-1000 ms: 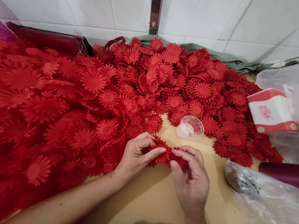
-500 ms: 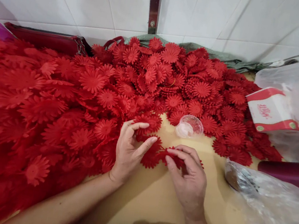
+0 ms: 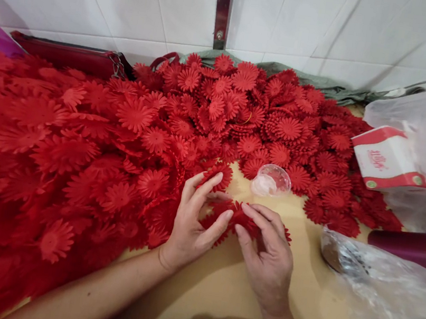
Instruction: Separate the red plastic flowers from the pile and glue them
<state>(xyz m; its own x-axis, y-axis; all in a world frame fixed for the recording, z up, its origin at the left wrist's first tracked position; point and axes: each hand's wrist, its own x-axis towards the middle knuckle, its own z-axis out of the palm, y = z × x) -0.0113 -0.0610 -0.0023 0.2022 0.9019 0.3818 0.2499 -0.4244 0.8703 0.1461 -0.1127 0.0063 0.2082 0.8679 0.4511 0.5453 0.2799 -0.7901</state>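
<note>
My right hand point(image 3: 270, 258) pinches a red artificial flower point(image 3: 242, 218) by its edge, low over the yellow tabletop point(image 3: 217, 288). Its petals are partly hidden behind my fingertips. Just to the left, my left hand point(image 3: 193, 226) has its thumb and fingers spread, with nothing plainly held between them. More red petal pieces point(image 3: 222, 178) lie behind the left fingers. A shallow clear plastic dish point(image 3: 273, 182) with whitish contents sits beyond my right hand.
A large heap of red flower pieces point(image 3: 131, 115) covers the left and back. At right are a red-and-white box point(image 3: 381, 159), a crumpled clear plastic bag point(image 3: 397, 293) and a dark purple cylinder point(image 3: 408, 246). A dark red purse point(image 3: 68, 57) lies by the tiled wall point(image 3: 172, 4).
My left hand has moved slightly right, closer to my right hand, and its fingers have straightened and spread. My right hand stays nearly in place with the red flower.
</note>
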